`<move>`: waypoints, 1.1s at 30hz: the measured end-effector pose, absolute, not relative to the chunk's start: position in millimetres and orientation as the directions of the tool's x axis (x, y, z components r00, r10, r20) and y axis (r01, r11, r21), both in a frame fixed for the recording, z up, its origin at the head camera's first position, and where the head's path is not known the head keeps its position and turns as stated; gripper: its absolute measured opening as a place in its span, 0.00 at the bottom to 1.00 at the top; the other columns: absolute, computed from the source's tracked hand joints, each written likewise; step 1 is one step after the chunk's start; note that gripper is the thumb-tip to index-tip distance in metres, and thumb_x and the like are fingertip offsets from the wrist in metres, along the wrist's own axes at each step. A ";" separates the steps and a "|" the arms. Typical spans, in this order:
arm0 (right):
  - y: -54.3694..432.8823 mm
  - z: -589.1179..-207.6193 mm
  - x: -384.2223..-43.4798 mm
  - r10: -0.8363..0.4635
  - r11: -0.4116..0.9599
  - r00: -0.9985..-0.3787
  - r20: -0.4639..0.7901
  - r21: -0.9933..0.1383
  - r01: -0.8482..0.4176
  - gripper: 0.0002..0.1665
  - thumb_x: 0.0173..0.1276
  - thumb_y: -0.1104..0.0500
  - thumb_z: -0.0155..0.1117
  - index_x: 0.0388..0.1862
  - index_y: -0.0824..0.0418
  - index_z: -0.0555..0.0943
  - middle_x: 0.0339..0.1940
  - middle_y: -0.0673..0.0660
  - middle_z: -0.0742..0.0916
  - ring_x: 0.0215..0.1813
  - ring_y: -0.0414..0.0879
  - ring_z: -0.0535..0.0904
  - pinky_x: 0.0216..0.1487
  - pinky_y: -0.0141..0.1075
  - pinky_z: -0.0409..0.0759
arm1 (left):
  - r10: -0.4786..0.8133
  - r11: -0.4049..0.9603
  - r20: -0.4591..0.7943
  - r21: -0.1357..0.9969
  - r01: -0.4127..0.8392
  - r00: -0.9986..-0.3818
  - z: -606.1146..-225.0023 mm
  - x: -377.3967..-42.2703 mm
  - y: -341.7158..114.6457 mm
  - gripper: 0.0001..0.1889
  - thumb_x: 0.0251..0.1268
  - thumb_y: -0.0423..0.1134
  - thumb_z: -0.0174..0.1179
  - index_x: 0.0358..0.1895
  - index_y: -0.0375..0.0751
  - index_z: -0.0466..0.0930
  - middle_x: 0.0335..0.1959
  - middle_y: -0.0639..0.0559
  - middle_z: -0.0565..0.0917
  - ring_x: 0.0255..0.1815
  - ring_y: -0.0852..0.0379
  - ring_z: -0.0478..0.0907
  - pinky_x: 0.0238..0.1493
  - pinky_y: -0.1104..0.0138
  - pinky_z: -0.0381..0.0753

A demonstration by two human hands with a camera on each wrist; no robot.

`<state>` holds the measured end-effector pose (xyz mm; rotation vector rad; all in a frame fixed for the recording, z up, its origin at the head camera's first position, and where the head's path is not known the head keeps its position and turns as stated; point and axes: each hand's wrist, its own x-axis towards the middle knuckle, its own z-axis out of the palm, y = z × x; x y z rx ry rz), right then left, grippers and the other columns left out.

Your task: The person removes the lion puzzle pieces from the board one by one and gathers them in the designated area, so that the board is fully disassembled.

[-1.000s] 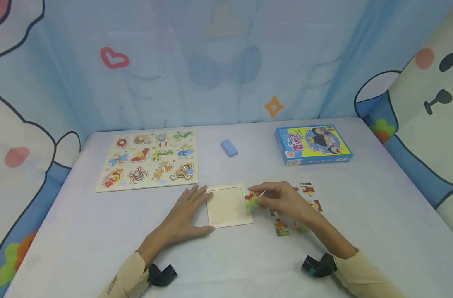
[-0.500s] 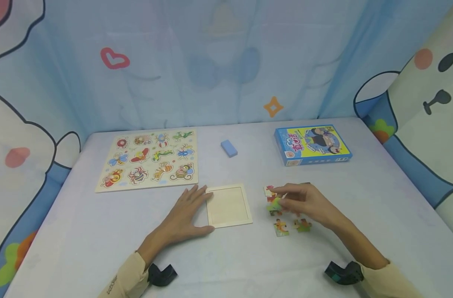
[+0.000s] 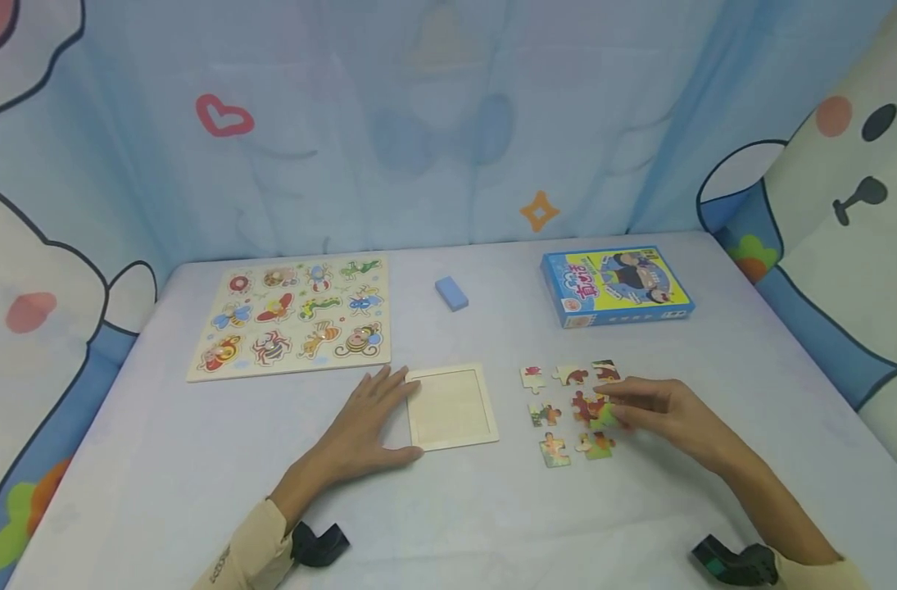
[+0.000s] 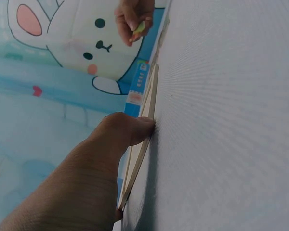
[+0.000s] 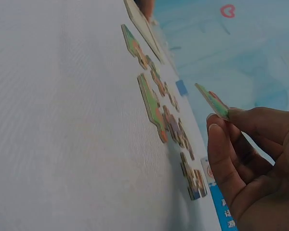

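Observation:
My left hand (image 3: 360,430) rests at the left side of a small square wooden puzzle tray (image 3: 451,407), fingers spread. Its thumb (image 4: 143,126) touches the tray's near edge in the left wrist view. Between thumb and fingertips, my right hand (image 3: 665,418) pinches a green and red jigsaw piece (image 5: 213,102). The right wrist view has this piece raised off the table, tilted. Below and beside it lie several loose jigsaw pieces (image 3: 554,450), spread out to the right of the tray. The held piece partly covers some of them in the head view.
At the back left lies a wooden insect puzzle board (image 3: 293,315). A blue block (image 3: 451,293) sits behind the tray. The blue and yellow box (image 3: 618,287) stands at the back right. A printed curtain (image 3: 433,123) hangs behind the table.
My right hand has moved right with the pinched piece, from the tray's right edge to above the right side of the loose pieces. My left hand has stayed in place.

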<state>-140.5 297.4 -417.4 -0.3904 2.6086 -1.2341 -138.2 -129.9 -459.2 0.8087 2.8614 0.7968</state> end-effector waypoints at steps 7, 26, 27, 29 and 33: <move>317.4 -425.5 -135.3 -0.300 0.649 -0.948 -0.110 -0.752 -0.118 0.19 0.70 0.53 0.61 0.57 0.58 0.81 0.49 0.57 0.84 0.39 0.42 0.79 0.38 0.29 0.80 | 0.501 0.736 0.069 0.492 0.466 -0.863 -460.1 -138.0 -129.9 0.45 0.52 0.63 0.63 0.73 0.51 0.60 0.77 0.51 0.55 0.78 0.51 0.42 0.78 0.54 0.39; 333.0 -434.6 -124.2 -0.231 0.623 -0.948 -0.221 -0.782 0.030 0.21 0.68 0.56 0.62 0.56 0.67 0.78 0.51 0.65 0.84 0.33 0.45 0.82 0.32 0.33 0.83 | 0.510 0.728 0.095 0.483 0.487 -0.855 -464.9 -140.6 -131.1 0.45 0.52 0.64 0.63 0.73 0.51 0.60 0.77 0.52 0.54 0.78 0.51 0.42 0.78 0.54 0.40; 332.8 -434.6 -123.9 -0.229 0.624 -0.948 -0.222 -0.781 0.032 0.21 0.68 0.56 0.63 0.55 0.67 0.78 0.50 0.65 0.84 0.32 0.46 0.81 0.31 0.33 0.83 | 0.509 0.729 0.094 0.482 0.486 -0.856 -464.6 -140.5 -131.1 0.45 0.52 0.64 0.63 0.73 0.51 0.60 0.77 0.52 0.54 0.78 0.51 0.42 0.78 0.54 0.40; 332.2 -434.9 -123.8 -0.238 0.630 -0.947 -0.215 -0.777 0.018 0.20 0.68 0.56 0.63 0.54 0.67 0.78 0.48 0.64 0.85 0.30 0.46 0.80 0.29 0.33 0.81 | 0.508 0.728 0.095 0.483 0.486 -0.856 -464.2 -140.4 -131.1 0.45 0.52 0.64 0.63 0.73 0.51 0.60 0.77 0.52 0.54 0.78 0.51 0.42 0.78 0.54 0.40; 331.0 -436.3 -124.1 -0.234 0.648 -0.950 -0.207 -0.762 0.007 0.19 0.68 0.56 0.63 0.52 0.66 0.80 0.42 0.60 0.86 0.29 0.45 0.78 0.28 0.32 0.80 | 0.506 0.727 0.094 0.488 0.483 -0.857 -463.5 -139.9 -131.5 0.45 0.51 0.64 0.64 0.73 0.51 0.60 0.77 0.52 0.55 0.78 0.51 0.42 0.78 0.54 0.40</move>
